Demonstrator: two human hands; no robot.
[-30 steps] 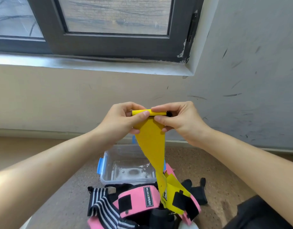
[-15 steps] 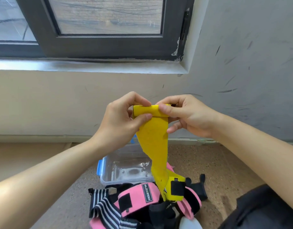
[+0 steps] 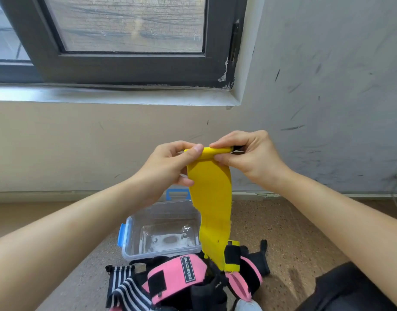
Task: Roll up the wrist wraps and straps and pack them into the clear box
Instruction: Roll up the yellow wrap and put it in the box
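floor [image 3: 282,232]: speckled brown | clear box [image 3: 134,252]: open, blue clips, 12 o'clock of the pile | pile of wraps [image 3: 177,274]: pink, striped, black; 6 o'clock, just beside the box

A plain indoor room, perhaps a home, seen low in a corner. Behind the left hand [image 3: 168,167] runs a cream wall [image 3: 58,142]. Behind the right hand [image 3: 249,158] is a grey wall [image 3: 327,86] streaked with dark scuffs. Above both, a dark-framed window [image 3: 130,63] with chipped paint and a grey sill [image 3: 103,95] faces brick. Below them lies a speckled brown floor [image 3: 282,232].
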